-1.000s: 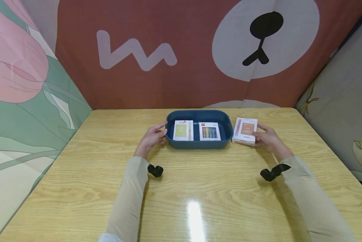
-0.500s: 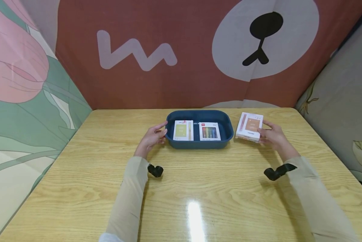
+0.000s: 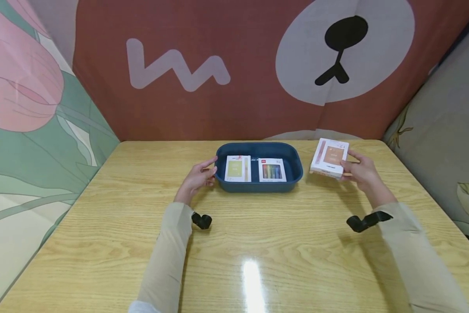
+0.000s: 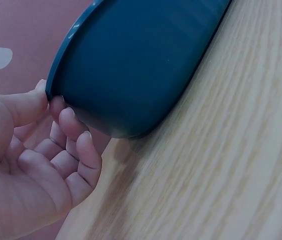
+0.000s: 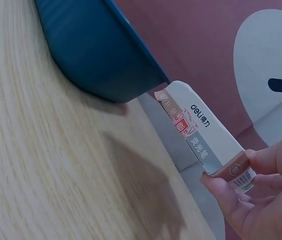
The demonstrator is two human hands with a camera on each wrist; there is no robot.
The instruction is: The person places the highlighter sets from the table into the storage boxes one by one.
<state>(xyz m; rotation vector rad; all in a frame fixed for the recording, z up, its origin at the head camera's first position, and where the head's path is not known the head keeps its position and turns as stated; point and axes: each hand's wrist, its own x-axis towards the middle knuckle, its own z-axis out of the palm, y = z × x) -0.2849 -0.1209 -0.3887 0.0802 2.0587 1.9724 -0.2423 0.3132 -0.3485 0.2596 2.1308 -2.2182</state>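
My left hand (image 3: 197,179) pinches the left rim of a dark blue plastic storage bin (image 3: 258,188), thumb on top and fingers curled beneath, as the left wrist view (image 4: 126,65) shows. Inside it lie a white box with a yellow-green panel (image 3: 237,168) and a white box with a colourful window (image 3: 272,170), side by side. My right hand (image 3: 361,174) grips a white highlighter box (image 3: 330,157) with an orange panel by its right end. That box is raised over the table, tilted, to the right of the bin. Its printed side (image 5: 198,130) faces the right wrist camera.
The bin stands near the back edge of a light wooden table (image 3: 234,243). A brown fabric backdrop with a bear's face (image 3: 219,113) rises right behind it. Patterned cloth hangs at the left (image 3: 31,143) and right (image 3: 446,130).
My right hand has lifted the highlighter box and carried it to the right and back, away from the bin's right end. The left hand and the bin have stayed put.
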